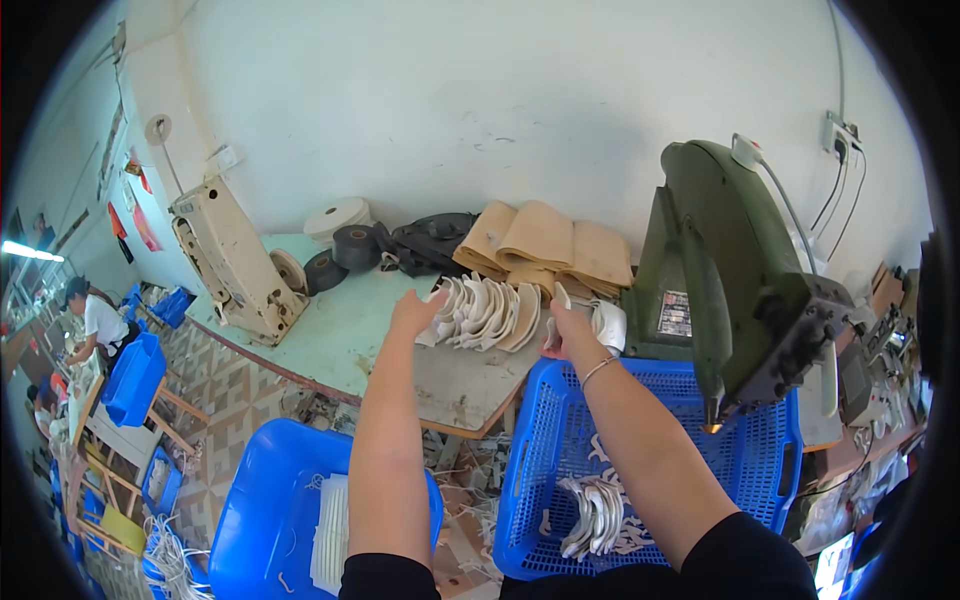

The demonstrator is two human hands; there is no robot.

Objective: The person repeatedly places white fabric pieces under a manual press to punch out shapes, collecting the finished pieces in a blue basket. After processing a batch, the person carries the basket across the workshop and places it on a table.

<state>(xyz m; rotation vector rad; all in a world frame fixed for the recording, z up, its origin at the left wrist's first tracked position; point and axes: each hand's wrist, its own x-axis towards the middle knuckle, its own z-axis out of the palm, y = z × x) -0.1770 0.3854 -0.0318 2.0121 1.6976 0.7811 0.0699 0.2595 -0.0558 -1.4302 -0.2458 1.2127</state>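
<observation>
You are in a small sewing or shoe-making workshop. At right of the frame stands a heavy green industrial machine (735, 290); at left centre a cream sewing machine (232, 265) lies tipped on the pale green worktable (340, 330). Rolls of tape (340, 240) and stacks of tan cut pieces (545, 245) sit against the wall at centre, with white curved pieces (485, 312) fanned before them. Blue plastic baskets (640, 440) fill the lower frame, and another person (95, 325) works at far left.
</observation>
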